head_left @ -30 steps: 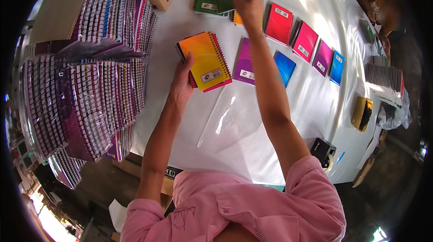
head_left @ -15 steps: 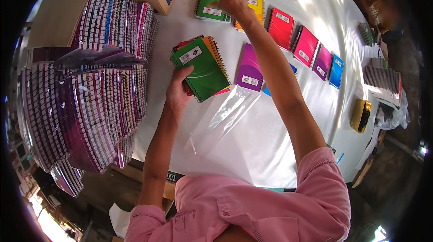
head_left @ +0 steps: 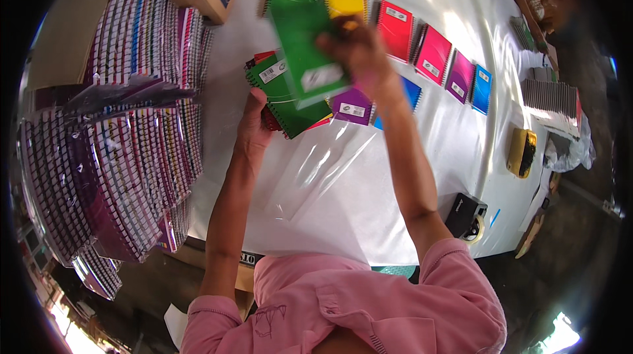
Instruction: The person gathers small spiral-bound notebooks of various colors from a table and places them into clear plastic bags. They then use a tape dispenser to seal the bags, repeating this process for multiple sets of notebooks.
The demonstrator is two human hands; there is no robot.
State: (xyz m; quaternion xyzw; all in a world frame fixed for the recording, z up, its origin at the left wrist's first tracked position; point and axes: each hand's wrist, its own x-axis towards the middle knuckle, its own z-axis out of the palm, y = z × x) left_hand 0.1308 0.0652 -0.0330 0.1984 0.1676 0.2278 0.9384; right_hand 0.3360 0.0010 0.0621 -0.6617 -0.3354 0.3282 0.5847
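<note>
We are pinching a green notebook (head_left: 304,50) in our right hand (head_left: 353,47) while our left hand (head_left: 254,123) fingers are steadying the small stack (head_left: 287,100), which is risking toppling on the worktop (head_left: 369,176).

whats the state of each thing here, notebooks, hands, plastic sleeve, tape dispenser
right hand: raised over the table, gripping a green notebook
green notebook: held in the air, tilted, blurred
left hand: resting against the small stack
small stack: flat, closed, green on top
row of notebooks: flat, closed, side by side
plastic sleeve: flat, empty
tape dispenser: at the table edge
</note>
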